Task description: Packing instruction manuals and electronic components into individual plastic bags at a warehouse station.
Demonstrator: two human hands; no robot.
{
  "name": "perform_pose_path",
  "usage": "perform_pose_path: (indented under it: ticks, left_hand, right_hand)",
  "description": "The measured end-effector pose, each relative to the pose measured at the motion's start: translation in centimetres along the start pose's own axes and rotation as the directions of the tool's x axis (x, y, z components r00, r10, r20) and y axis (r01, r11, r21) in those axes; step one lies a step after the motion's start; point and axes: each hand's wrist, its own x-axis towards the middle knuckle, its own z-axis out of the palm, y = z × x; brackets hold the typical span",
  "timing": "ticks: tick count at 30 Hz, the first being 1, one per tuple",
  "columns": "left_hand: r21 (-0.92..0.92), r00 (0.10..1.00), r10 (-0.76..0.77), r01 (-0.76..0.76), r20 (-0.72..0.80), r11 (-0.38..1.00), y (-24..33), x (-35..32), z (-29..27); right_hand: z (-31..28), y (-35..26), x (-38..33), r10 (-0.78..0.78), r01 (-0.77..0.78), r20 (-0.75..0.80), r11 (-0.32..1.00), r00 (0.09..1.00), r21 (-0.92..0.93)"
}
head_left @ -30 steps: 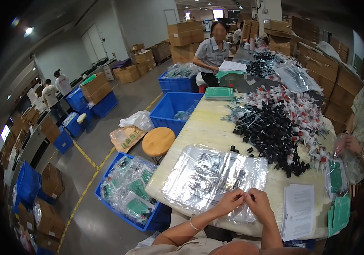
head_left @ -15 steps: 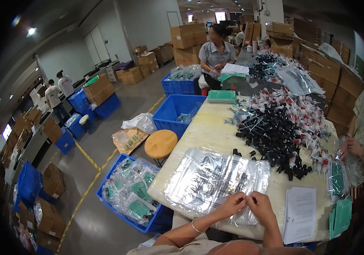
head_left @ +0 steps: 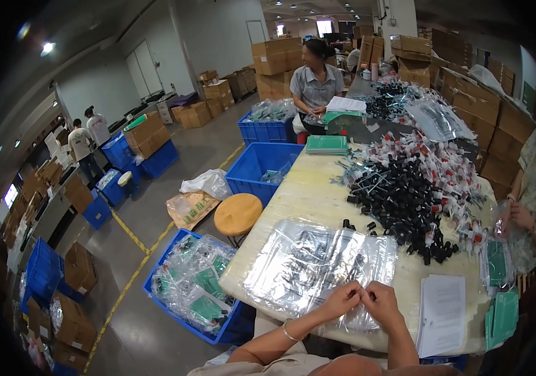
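Note:
My left hand [head_left: 342,301] and my right hand [head_left: 381,303] meet at the near right part of a stack of clear plastic bags [head_left: 305,260]. Fingers and thumbs of both are pinched together, fingertips almost touching, on what looks like the edge of a clear plastic bag; the exact grip is hidden. Beyond the stack rises a big heap of black-capped pieces [head_left: 390,194] mixed with red and white ones [head_left: 440,166]. Right of my right hand lies a pile of printed white sheets [head_left: 441,313], with green booklets [head_left: 501,318] beside it.
A blue crate [head_left: 196,285] of filled bags stands left of the table [head_left: 280,216], near a round wooden stool [head_left: 238,214]. Another blue crate [head_left: 252,166] sits beyond. A co-worker [head_left: 318,84] sits at the far end; another person's hand [head_left: 521,216] works at the right.
My hands stay pinched together in nearly the same place. The far co-worker has straightened a little, and the hand at the right has shifted slightly.

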Motion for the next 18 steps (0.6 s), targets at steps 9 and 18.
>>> perform_pose_path:
  ticks: [9, 18]
  left_hand:
    - [-0.128, 0.995, -0.092, 0.087, -0.035, 0.988, 2.0, 0.3, -0.1]
    - [0.096, 0.990, 0.134, -0.130, -0.033, 0.987, 5.4, 0.5, -0.2]
  right_hand:
    - [0.4, 1.8, -0.4, 0.204, -0.157, -0.057, 0.878, 0.977, 0.451]
    - [0.1, 1.0, 0.4, 0.340, -0.285, -0.005, 0.798, 0.941, 0.531]
